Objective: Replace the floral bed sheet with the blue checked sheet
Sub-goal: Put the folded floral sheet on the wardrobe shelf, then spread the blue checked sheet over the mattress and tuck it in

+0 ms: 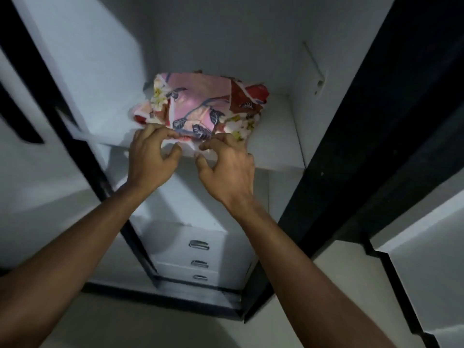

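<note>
Here, floral sheet [200,104] at shelf [276,136] edge.

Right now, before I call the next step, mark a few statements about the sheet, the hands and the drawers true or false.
1. The floral sheet lies folded on a wardrobe shelf. True.
2. Only one hand reaches it. False: the left hand and the right hand both curl their fingers on its front edge.
3. The drawers below carry three metal handles. True.
4. Those drawers stand pulled open. False: all look closed.
</note>
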`<act>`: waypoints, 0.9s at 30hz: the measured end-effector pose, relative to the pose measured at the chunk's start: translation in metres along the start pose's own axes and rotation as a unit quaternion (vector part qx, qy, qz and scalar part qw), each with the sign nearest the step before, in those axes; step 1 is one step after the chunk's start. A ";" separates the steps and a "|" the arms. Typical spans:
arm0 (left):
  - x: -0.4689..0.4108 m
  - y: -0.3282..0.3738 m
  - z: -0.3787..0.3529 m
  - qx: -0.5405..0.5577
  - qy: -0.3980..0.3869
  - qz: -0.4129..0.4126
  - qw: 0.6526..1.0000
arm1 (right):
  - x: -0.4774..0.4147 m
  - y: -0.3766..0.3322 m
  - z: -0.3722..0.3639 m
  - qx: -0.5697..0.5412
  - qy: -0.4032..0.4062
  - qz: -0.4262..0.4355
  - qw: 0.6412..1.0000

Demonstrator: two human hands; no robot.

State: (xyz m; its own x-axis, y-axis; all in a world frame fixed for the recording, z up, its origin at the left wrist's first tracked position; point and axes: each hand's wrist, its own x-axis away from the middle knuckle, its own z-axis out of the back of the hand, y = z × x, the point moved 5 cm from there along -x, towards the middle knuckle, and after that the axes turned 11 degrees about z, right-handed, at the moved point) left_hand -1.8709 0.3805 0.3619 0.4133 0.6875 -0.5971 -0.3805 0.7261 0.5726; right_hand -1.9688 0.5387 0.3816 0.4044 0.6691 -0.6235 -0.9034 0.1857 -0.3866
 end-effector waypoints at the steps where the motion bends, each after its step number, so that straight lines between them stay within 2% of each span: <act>1: 0.018 0.000 0.001 -0.013 -0.006 0.018 1.000 | 0.013 -0.002 0.001 -0.028 -0.014 0.010 0.999; 5: 0.106 0.013 -0.002 -0.045 -0.026 0.121 0.991 | 0.097 0.000 0.007 -0.155 -0.134 0.051 0.978; 7: 0.162 0.029 -0.017 -0.049 -0.058 0.176 0.981 | 0.154 0.014 0.018 -0.146 -0.198 0.082 0.966; 9: 0.223 0.046 -0.041 -0.063 -0.098 0.219 0.969 | 0.216 0.046 0.031 -0.127 -0.268 0.075 0.952; 12: 0.315 0.075 -0.089 -0.065 -0.177 0.273 0.944 | 0.304 0.118 0.048 -0.079 -0.358 0.005 0.930; 15: 0.392 0.119 -0.141 -0.106 -0.297 0.279 0.907 | 0.386 0.198 0.079 -0.065 -0.399 -0.118 0.907; 18: 0.448 0.174 -0.194 -0.117 -0.400 0.247 0.875 | 0.461 0.270 0.126 -0.056 -0.388 -0.254 0.884; 23: 0.511 0.280 -0.285 -0.117 -0.536 0.153 0.822 | 0.577 0.355 0.224 -0.072 -0.273 -0.472 0.835; 27: 0.569 0.371 -0.352 -0.127 -0.653 0.044 0.746 | 0.679 0.390 0.302 -0.073 -0.173 -0.613 0.767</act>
State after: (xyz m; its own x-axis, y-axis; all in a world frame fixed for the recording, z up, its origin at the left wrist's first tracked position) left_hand -2.0681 1.0443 0.0374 0.7673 0.2585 0.5869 -0.5302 0.7705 0.3538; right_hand -2.0895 1.2824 0.0131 0.8526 0.2114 0.4780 0.1614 0.7634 -0.6254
